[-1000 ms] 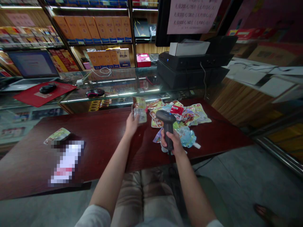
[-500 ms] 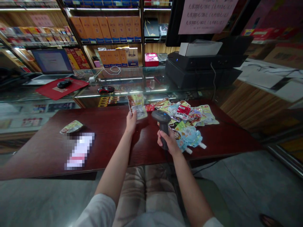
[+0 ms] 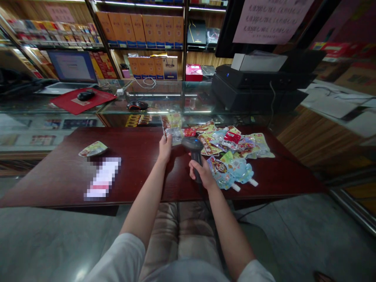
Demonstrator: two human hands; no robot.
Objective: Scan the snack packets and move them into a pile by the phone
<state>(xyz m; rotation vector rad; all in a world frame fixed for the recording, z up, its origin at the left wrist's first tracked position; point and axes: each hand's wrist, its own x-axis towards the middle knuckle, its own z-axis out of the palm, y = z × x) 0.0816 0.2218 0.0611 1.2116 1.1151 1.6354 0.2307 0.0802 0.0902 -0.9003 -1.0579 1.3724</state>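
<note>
My left hand (image 3: 165,148) is closed on the lower left edge of a yellow-green snack packet (image 3: 174,124), held up over the back of the dark red table (image 3: 138,156). In my right hand (image 3: 202,172) is a black handheld barcode scanner (image 3: 193,145), its handle gripped by my fingers. The scanner's head points left toward the packet, apart from it. A heap of snack packets (image 3: 211,143) lies to the right, with a red packet (image 3: 231,139) on top. Nearer me, two light-blue spouted pouches (image 3: 225,181) lie beside my right hand.
Far left on the table lie a single green packet (image 3: 93,149) and a blurred-out white item (image 3: 103,178). Behind stands a glass counter (image 3: 167,100) with a black mouse (image 3: 137,105), a laptop (image 3: 73,68) and a black cash-register unit (image 3: 255,92).
My right hand has brought the scanner slightly left, closer to the packet in my left hand. The whole view has shifted a little.
</note>
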